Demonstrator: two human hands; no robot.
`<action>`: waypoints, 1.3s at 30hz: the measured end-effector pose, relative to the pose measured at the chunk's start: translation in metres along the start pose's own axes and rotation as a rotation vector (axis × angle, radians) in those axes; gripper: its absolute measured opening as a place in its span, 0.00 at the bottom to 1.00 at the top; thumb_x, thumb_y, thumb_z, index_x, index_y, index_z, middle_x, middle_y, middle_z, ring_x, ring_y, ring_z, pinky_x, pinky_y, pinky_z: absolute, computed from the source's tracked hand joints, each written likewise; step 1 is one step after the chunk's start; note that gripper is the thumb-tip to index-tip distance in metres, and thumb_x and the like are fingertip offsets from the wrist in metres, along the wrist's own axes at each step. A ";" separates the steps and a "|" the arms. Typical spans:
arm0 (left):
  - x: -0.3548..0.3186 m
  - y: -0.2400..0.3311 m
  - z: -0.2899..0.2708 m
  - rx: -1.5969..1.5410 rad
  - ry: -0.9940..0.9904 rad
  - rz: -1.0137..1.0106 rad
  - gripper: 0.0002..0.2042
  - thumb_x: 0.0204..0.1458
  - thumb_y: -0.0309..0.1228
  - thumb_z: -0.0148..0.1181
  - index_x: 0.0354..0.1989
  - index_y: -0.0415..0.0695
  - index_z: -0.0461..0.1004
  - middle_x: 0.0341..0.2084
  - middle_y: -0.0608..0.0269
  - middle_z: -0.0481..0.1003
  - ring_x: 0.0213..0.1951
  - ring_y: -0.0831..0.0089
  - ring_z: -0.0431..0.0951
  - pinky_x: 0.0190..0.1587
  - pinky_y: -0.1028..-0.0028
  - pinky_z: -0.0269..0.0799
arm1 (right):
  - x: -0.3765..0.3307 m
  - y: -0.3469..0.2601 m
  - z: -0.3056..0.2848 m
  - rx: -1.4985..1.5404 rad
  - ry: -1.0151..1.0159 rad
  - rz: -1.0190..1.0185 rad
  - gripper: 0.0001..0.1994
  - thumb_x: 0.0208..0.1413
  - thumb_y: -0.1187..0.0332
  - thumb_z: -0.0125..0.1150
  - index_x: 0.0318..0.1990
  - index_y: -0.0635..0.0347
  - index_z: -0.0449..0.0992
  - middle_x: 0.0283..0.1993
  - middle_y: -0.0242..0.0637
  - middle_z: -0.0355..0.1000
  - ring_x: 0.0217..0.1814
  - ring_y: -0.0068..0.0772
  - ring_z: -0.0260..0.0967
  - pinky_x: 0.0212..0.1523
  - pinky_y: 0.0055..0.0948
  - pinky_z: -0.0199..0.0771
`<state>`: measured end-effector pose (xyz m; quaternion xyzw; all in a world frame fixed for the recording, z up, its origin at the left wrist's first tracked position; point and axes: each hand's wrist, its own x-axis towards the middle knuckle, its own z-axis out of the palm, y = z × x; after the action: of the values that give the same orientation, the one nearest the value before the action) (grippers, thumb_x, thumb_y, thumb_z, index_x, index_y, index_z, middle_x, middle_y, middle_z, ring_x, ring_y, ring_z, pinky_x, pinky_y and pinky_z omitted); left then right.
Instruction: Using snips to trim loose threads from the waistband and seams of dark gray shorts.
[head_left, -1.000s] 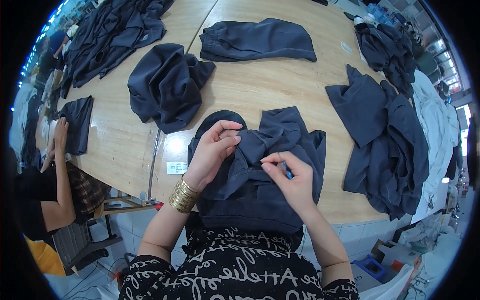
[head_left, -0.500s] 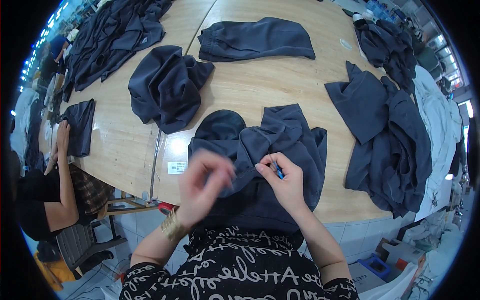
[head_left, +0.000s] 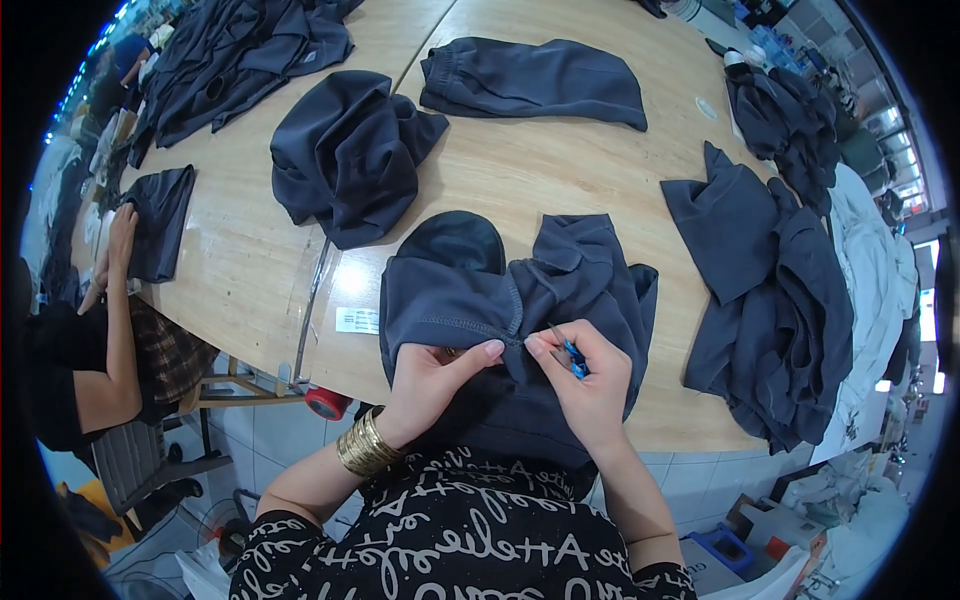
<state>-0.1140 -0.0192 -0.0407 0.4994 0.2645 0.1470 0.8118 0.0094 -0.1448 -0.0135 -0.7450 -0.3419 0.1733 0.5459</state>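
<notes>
While the left hand (head_left: 432, 375) pinches the dark garment (head_left: 500, 300) at lower centre of the frame, the right hand (head_left: 588, 372), fingers closed on small blue snips (head_left: 572, 355), should probably trim close along the seam without nicking cloth

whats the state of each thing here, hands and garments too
left hand: pinching the seam of the dark garment
right hand: shut on the blue thread snips
blue thread snips: tip at the seam
dark garment: bunched at table edge
folded garment: lying flat
crumpled garment: heaped
wooden table: strewn with garments
</notes>
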 end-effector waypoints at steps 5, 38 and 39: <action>-0.004 0.008 0.008 0.045 0.046 0.109 0.10 0.50 0.24 0.63 0.40 0.35 0.74 0.37 0.63 0.76 0.38 0.81 0.75 0.41 0.81 0.70 | -0.003 -0.012 -0.007 -0.107 -0.013 -0.039 0.04 0.48 0.78 0.64 0.30 0.65 0.74 0.25 0.28 0.69 0.24 0.12 0.59 0.27 0.13 0.58; 0.008 0.014 0.024 -0.249 -0.096 -0.149 0.10 0.55 0.28 0.58 0.41 0.33 0.73 0.36 0.58 0.77 0.38 0.72 0.78 0.46 0.76 0.71 | -0.008 -0.008 -0.014 0.161 0.152 0.104 0.04 0.50 0.76 0.64 0.29 0.64 0.74 0.25 0.26 0.71 0.24 0.11 0.59 0.26 0.13 0.59; 0.008 0.014 0.024 -0.237 -0.097 -0.153 0.11 0.55 0.28 0.58 0.41 0.33 0.73 0.36 0.58 0.77 0.38 0.72 0.78 0.46 0.76 0.71 | -0.009 -0.009 -0.018 0.191 0.143 0.092 0.06 0.49 0.75 0.66 0.31 0.64 0.73 0.26 0.26 0.70 0.24 0.11 0.58 0.27 0.13 0.59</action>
<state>-0.0931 -0.0266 -0.0218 0.3849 0.2428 0.0905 0.8858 0.0118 -0.1616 -0.0004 -0.7149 -0.2497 0.1763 0.6289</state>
